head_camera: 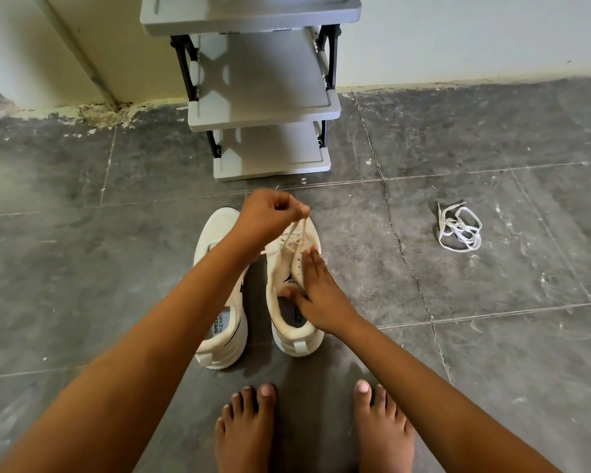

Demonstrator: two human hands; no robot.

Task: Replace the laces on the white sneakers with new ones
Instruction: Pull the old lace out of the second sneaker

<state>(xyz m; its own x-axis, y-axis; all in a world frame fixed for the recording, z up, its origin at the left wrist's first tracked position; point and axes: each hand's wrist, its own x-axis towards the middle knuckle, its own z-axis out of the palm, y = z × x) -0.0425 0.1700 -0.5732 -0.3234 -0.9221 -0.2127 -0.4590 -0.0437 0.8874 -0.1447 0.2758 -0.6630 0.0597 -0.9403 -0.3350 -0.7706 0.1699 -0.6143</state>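
Two white sneakers stand side by side on the dark tiled floor, toes pointing away from me. My left hand reaches across the left sneaker and pinches the lace of the right sneaker, pulling it up above the toe end. My right hand lies on the right sneaker's tongue and side with fingers straight, the thumb at the collar opening. A loose white lace lies bunched on the floor to the right.
A grey plastic shoe rack with black side brackets stands against the wall just beyond the sneakers. My bare feet are on the floor in front of the shoes. Cracked grout lines run across the tiles at right.
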